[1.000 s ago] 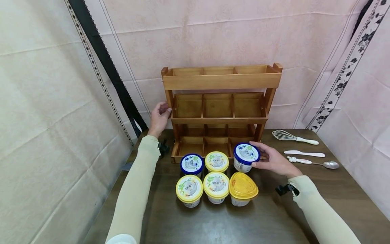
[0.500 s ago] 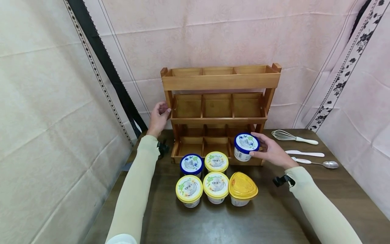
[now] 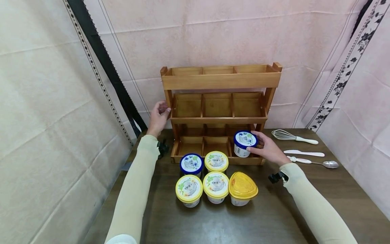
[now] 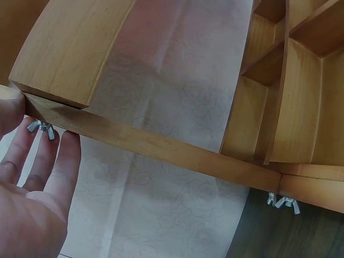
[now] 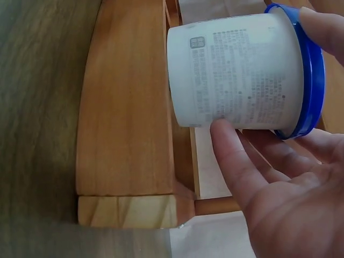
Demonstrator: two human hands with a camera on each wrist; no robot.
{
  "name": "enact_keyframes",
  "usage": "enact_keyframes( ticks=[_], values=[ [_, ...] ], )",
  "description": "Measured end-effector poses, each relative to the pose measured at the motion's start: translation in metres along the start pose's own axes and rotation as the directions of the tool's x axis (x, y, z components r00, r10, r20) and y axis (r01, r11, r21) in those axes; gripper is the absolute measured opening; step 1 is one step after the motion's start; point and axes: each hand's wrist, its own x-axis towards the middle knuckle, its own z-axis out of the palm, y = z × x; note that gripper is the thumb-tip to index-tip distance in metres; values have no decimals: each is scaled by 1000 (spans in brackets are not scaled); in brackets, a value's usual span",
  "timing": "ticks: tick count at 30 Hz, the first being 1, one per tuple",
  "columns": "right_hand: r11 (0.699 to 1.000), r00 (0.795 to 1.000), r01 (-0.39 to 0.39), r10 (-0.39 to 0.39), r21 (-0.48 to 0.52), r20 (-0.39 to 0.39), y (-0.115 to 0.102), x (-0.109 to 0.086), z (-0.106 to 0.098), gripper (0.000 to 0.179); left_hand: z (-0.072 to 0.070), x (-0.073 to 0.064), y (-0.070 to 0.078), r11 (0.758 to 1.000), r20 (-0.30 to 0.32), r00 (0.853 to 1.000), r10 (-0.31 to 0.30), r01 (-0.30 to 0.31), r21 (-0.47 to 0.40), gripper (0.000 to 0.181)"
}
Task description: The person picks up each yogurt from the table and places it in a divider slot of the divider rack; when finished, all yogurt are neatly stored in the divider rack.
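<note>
My right hand [image 3: 268, 149] grips a white tub with a blue lid [image 3: 242, 144], thumb on the lid and fingers around the side. The tub is over the right compartment of the bottom tier of a wooden rack [image 3: 220, 81]; in the right wrist view, the tub's base [image 5: 177, 75] is at the tier's front board [image 5: 126, 102]. My left hand [image 3: 158, 119] holds the rack's left side post [image 4: 145, 142], thumb on one side and fingers on the other, by a wing nut [image 4: 42, 128]. Another blue-lidded tub [image 3: 191, 164] stands before the rack.
Three tubs with round yellow lids [image 3: 216, 185] and one with a rounded triangular yellow lid [image 3: 242, 186] stand on the dark table [image 3: 219, 227]. A whisk [image 3: 294, 137], a white knife [image 3: 304, 153] and a spoon [image 3: 313, 162] lie at the right. Cloth hangs behind the rack.
My right hand has lifted the blue-lidded tub from the right end of the back row and carried it away from me to the rack's bottom tier. My left hand stays put.
</note>
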Motion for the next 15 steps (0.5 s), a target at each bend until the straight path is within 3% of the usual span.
enact_keyframes(
  ticks=[6, 15],
  values=[
    [1000, 1000, -11, 11, 1, -6, 7, 4, 3, 103, 0, 0, 1, 1000, -1, 1000, 7, -7, 9, 37],
    [997, 999, -28, 29, -77, 17, 16, 8, 13, 104, 1, 0, -3, 1000, -13, 1000, 28, -28, 3, 34]
  ],
)
